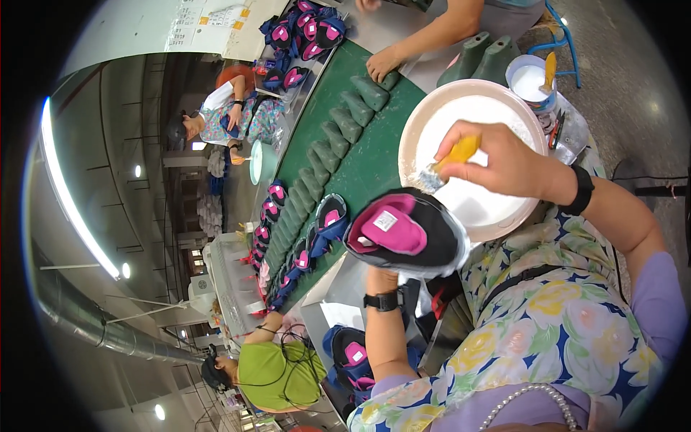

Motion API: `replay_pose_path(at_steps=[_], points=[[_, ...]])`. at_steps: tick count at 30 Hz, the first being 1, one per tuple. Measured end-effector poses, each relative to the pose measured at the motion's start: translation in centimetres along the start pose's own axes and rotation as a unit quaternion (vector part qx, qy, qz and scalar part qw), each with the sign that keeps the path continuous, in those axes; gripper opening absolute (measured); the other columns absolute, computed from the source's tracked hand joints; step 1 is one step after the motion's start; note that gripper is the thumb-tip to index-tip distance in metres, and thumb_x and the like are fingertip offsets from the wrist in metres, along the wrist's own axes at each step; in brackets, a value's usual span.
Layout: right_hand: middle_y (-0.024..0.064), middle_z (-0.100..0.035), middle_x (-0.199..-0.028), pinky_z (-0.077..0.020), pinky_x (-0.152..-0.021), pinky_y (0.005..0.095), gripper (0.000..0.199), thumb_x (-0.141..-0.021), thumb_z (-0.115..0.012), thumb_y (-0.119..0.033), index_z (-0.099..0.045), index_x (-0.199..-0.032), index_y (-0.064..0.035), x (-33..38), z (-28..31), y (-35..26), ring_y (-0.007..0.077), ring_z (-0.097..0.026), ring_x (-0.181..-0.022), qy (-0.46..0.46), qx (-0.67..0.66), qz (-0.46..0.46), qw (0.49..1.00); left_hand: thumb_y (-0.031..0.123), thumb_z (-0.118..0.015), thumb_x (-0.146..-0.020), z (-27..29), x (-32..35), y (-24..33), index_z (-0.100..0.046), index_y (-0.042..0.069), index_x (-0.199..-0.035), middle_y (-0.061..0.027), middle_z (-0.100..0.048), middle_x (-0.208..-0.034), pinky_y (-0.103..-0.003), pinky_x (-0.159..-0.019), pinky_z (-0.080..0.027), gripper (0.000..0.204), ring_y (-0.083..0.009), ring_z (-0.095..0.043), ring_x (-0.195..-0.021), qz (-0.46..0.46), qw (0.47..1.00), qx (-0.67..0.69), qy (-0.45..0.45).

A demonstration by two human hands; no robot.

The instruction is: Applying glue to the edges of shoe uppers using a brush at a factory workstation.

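Note:
My left hand (381, 278) holds up a black shoe upper (440, 234) with a pink lining and a small white label inside; the upper hides most of its fingers. White liquid wets the upper's edge. My right hand (489, 160) is closed round the yellow handle of a brush (458, 151). Its whitish bristles are just above the upper's edge; whether they touch it I cannot tell. Beneath the brush is a wide pale basin (412, 137) of white liquid.
A green conveyor belt (403, 101) carries a row of grey-green shoe lasts (335, 140) and several uppers. Across it, a co-worker's hand (385, 63) touches a last. A white tub (529, 81) with another brush stands beyond the basin. More uppers (353, 353) lie beside my left arm.

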State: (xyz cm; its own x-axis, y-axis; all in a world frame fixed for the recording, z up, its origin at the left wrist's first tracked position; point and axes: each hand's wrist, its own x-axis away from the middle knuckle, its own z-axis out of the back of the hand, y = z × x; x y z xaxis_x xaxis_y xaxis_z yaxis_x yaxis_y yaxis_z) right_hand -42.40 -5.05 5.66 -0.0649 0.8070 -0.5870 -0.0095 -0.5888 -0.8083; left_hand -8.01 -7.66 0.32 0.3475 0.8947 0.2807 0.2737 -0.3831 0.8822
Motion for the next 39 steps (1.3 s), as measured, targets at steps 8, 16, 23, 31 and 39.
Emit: replay_pose_path(at_steps=[8,16,23,31,39], points=[[0.0068,-0.062,-0.091,-0.0536,-0.077,0.0372,0.014,-0.091,-0.066,-0.015,-0.058,-0.096,-0.0051,-1.6,-4.2,-0.8,0.0262,-0.064,-0.089,-0.098,0.021,0.295,0.950,0.034,-0.050,-0.099,-4.1,2.4,-6.5,-0.048,0.000,-0.138,-0.0150,-0.055,-0.136,-0.042,-0.106,-0.045,0.052,-0.0281,-0.056,-0.123,0.129,0.986,0.081,-0.060],[0.0146,-0.065,-0.082,-0.0527,-0.073,0.0419,0.021,-0.091,-0.064,-0.022,-0.057,-0.094,-0.0016,-2.3,-0.4,0.7,0.0352,-0.066,-0.080,-0.172,0.121,0.049,0.976,0.032,-0.054,-0.098,-4.0,1.5,-6.0,-0.048,0.000,-0.137,-0.0149,-0.056,-0.134,-0.042,-0.105,-0.046,0.051,-0.0281,-0.056,-0.122,0.058,0.995,0.086,-0.013],[0.0125,-0.065,-0.077,-0.0491,-0.065,0.0358,0.018,-0.090,-0.068,-0.017,-0.058,-0.090,-0.0021,-3.0,1.9,-1.0,0.0301,-0.065,-0.068,-0.201,0.124,-0.108,0.966,0.030,-0.057,-0.096,-4.3,1.6,-4.2,-0.049,0.000,-0.136,-0.0147,-0.056,-0.133,-0.041,-0.103,-0.046,0.051,-0.0282,-0.057,-0.121,-0.089,0.995,-0.045,0.025],[0.0145,-0.065,-0.086,-0.0492,-0.073,0.0393,0.017,-0.090,-0.068,-0.018,-0.059,-0.093,-0.0041,-2.0,2.0,0.0,0.0328,-0.065,-0.080,-0.212,0.116,-0.022,0.970,0.029,-0.061,-0.095,-3.0,1.3,-2.8,-0.050,0.000,-0.135,-0.0146,-0.057,-0.131,-0.040,-0.102,-0.047,0.050,-0.0282,-0.058,-0.119,-0.196,0.961,-0.182,0.069],[0.0070,-0.069,-0.092,-0.0498,-0.081,0.0288,0.011,-0.089,-0.069,-0.006,-0.063,-0.098,-0.0035,0.7,-0.3,-1.8,0.0150,-0.065,-0.088,-0.154,-0.069,-0.114,0.979,0.027,-0.064,-0.093,0.9,1.0,-3.5,-0.050,0.000,-0.134,-0.0144,-0.058,-0.129,-0.040,-0.101,-0.047,0.050,-0.0283,-0.058,-0.118,-0.316,0.772,-0.522,0.179]])
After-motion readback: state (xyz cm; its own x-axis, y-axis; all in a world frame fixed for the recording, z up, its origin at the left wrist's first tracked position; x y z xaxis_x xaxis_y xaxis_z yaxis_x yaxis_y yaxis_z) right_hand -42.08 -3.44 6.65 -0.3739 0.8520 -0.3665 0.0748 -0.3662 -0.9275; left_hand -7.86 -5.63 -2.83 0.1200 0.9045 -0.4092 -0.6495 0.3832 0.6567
